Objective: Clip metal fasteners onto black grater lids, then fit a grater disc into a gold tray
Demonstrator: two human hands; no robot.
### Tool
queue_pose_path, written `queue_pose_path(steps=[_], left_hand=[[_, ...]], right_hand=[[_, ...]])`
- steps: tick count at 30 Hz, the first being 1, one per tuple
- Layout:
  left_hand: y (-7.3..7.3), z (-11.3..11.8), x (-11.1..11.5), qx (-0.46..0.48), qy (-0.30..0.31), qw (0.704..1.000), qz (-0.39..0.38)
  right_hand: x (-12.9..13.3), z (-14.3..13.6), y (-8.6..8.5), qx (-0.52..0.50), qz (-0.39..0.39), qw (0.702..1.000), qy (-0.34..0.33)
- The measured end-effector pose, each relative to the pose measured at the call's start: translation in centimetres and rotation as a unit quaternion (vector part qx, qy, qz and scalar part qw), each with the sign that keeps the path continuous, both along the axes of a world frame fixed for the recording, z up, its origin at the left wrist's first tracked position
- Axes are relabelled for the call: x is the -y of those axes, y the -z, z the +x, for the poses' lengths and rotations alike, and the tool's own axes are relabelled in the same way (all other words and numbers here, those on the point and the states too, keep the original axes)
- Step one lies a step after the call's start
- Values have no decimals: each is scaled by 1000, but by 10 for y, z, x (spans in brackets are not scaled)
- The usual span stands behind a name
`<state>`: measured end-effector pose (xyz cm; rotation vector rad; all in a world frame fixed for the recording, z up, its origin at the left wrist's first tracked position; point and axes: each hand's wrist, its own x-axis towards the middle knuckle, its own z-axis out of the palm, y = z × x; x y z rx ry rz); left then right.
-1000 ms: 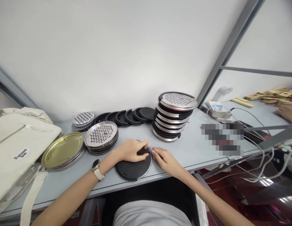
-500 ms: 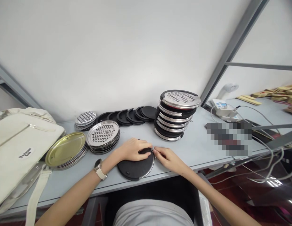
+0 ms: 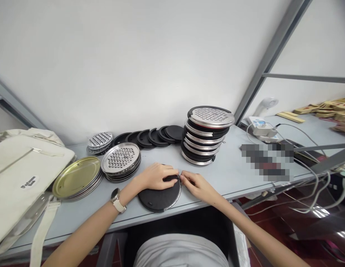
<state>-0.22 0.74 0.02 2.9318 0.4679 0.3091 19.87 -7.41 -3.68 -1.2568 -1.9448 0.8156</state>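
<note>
Silver rim at the fingertips: the thin metal arc (image 3: 176,200) edges the right side of the disc, curving from the right fingertips down towards the table front

Right hand: the bare right hand (image 3: 199,187) comes in from the lower right of the frame, thumb and forefinger pinching at the disc's upper-right edge; whether they grip the edge or a tiny piece there is too small to tell

Left hand: the bare left hand (image 3: 155,176) lies palm down across the disc's upper part, thumb and forefinger parted, both tips near that same edge

Black disc: the round, flat, matt-black disc (image 3: 159,200) sits at bottom centre of the frame, under the left palm and left of the right fingertips; being round, it has no long axis; both hands reach it, the right nearest the upper end of the exposed arc

Grater plates: the pile of round, perforated silver metal plates (image 3: 122,160) stands left of centre, just beyond the left wrist

Tall stack: the column of black and silver round graters (image 3: 211,118) rises right of centre, apart from both hands

Gold plate: the shiny, round gold metal plate (image 3: 76,177) tops a pile at lower left, beside the cream fabric bag (image 3: 22,178)
</note>
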Motion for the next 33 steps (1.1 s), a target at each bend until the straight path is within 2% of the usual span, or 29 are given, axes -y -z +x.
queue_pose_path(steps=[13,17,25,33], left_hand=[[1,0,0,30,-17,998,-51],[2,0,-2,46,-37,990,-129],[0,2,-4,62,-72,950,-296],[0,2,-5,70,-77,932,-347]], right_hand=[[0,0,1,8,-1,1000,-9],[1,-1,-2,9,-1,1000,-8],[1,-1,0,25,-4,1000,2],[2,-2,0,23,-3,1000,7]])
